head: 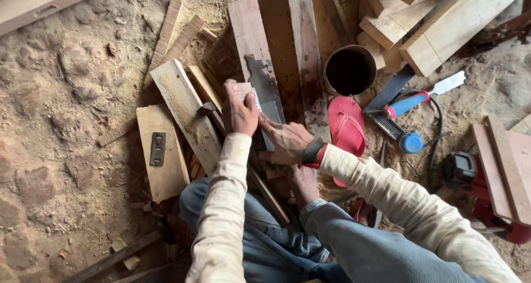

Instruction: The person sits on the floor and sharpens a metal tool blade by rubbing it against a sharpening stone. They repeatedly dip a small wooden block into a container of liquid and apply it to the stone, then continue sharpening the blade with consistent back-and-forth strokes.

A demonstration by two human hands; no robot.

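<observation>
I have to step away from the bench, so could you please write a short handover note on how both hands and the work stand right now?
Left hand: pressed on a small block against the flat metal blade, fingers closed over the block.
Right hand: flat on the lower end of the same blade, steadying it; nothing gripped.
The blade lies on a wooden plank on the sandy ground, in front of the knees.
Nearby: a dark tin can, a red sandal, a blue-handled tool, a metal plate with slots on a board.
Done or left: cannot tell from this view; both hands are on the blade.
</observation>
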